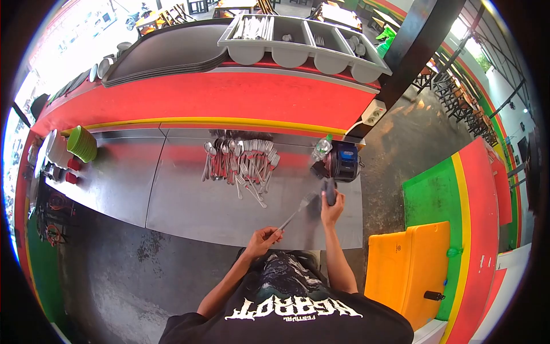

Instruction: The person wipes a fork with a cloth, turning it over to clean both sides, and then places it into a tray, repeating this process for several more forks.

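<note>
A fork (299,211) is held by its handle in my left hand (263,239), its tines pointing up and right over the steel counter's front part. My right hand (332,207) is wrapped round a dark object (329,192), close to the fork's tines; what the object is I cannot make out. Behind them, a pile of forks and spoons (243,160) lies on the steel counter (189,200). A clear bottle with a green cap (322,149) stands beside a dark blue and black device (345,162) at the counter's right.
Above the red ledge sit a grey cutlery tray (303,50) with compartments and a stack of dark trays (166,54). Green bowls (83,143) stand at the far left. A power socket (373,113) is by the dark post. An orange box (404,269) stands at right.
</note>
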Motion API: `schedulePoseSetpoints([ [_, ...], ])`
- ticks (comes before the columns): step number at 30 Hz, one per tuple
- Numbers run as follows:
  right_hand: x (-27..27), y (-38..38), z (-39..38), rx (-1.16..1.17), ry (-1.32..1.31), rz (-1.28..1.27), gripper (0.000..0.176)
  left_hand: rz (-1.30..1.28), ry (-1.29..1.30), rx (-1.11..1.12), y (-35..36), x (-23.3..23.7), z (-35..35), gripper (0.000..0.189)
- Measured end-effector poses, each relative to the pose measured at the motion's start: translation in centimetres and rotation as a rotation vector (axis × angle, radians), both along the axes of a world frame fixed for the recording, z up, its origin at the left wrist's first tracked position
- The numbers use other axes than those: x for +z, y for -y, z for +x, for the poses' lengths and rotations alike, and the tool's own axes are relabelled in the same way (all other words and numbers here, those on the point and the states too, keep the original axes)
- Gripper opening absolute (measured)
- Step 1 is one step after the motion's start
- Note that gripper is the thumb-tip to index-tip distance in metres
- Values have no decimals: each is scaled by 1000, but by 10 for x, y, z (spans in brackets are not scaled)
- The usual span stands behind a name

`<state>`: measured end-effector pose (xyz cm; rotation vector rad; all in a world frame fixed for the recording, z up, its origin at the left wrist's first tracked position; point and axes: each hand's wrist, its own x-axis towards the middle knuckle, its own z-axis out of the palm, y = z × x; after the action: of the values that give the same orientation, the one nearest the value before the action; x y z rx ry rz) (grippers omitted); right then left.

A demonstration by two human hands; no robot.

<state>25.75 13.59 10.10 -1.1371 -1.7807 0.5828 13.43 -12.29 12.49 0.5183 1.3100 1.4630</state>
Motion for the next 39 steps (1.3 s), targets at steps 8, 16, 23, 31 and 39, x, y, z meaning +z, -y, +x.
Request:
schedulePoseSetpoints([
  [8,38,6,11,-45,-248,-241,33,37,61,193,-23,15,-12,27],
  [16,107,108,-10,824,-160,-227,28,115,-10,146,-37,-7,-24,22],
  [23,96,118,-24,778,-43,-151,30,136,-25,152,-38,-12,-17,26],
  [31,89,82,-26,454,-28,-24,29,93,-111,-37,-30,15,-13,15],
  [39,75,38,-23,238,16,73,29,47,-76,-122,-10,37,-11,20],
])
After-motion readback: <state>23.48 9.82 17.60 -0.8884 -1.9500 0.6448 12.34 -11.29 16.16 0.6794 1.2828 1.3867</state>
